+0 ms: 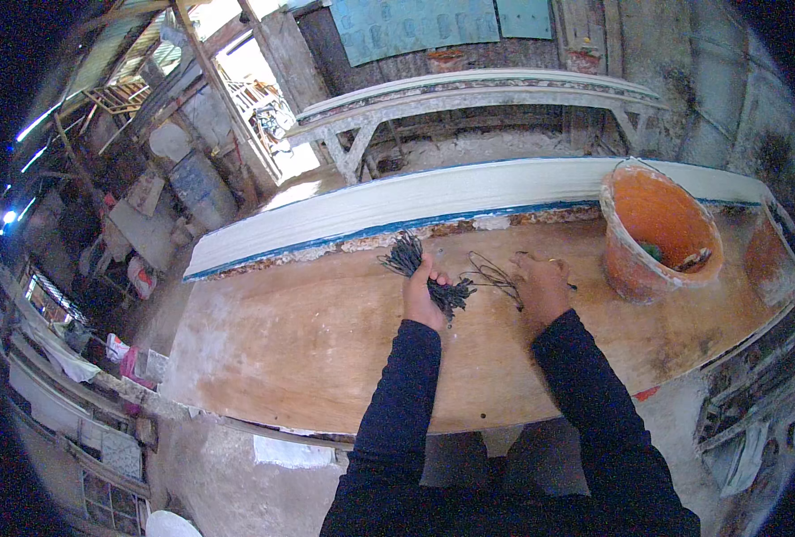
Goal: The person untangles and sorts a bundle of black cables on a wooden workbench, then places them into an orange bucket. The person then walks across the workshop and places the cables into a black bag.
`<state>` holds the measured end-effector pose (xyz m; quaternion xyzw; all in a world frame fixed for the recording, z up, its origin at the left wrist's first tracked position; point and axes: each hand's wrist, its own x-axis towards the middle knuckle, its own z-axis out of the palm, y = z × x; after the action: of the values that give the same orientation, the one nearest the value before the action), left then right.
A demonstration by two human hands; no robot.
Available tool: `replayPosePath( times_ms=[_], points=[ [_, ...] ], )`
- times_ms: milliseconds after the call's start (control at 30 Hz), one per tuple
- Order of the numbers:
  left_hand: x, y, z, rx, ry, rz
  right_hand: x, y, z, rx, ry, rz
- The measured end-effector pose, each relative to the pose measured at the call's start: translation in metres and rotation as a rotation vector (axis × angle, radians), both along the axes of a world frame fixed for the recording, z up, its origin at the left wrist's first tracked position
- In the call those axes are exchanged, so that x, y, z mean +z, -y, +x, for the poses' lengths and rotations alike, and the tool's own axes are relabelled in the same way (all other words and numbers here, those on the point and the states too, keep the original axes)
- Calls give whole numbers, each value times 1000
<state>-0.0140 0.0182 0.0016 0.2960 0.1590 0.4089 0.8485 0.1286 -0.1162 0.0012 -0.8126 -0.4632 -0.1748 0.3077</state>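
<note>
My left hand [424, 297] is closed round the middle of a bundle of thin dark wires [403, 255], held just over the plywood board [326, 331]. The bundle's looped ends fan out on both sides of the fist. To its right, my right hand [543, 286] is low over the board with its fingers curled down. A few loose dark wires [496, 276] run from its fingers toward the bundle, and a dark tip shows at its right side. The fingertips are partly hidden by the back of the hand.
A plaster-stained orange bucket [625, 268] stands right of my right hand, with a few things inside. Along the board's far edge runs a long white moulding [397, 203] with a blue edge. Behind it is a white-crusted bench [469, 100].
</note>
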Motion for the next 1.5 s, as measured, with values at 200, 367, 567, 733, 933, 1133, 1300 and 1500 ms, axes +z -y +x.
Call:
replayPosePath(
  times_ms=[200, 367, 567, 733, 933, 1133, 1300, 1500],
  points=[
    [1, 1, 1, 27, -21, -16, 5, 3, 3, -24, -72, -406],
    [-3, -4, 2, -9, -98, -13, 9, 1, -2, -29, -98, -148],
    [-14, 3, 9, -62, -190, 32, 33, 3, -16, 196, -494, 82],
    [-9, 19, 13, -82, -282, 251, 15, -3, -25, 445, -422, 257],
    [-18, 16, 19, -130, -148, 194, 9, -8, -33, 561, -524, 252],
    [-25, 15, 20, -132, -37, 179, 12, -6, -35, 532, -524, 250],
    [-22, 18, 21, -119, -37, 103, 3, -9, -31, 497, -499, 303],
    [-19, 17, 19, -118, -72, 65, 9, -7, -35, 509, -529, 314]
  ],
)
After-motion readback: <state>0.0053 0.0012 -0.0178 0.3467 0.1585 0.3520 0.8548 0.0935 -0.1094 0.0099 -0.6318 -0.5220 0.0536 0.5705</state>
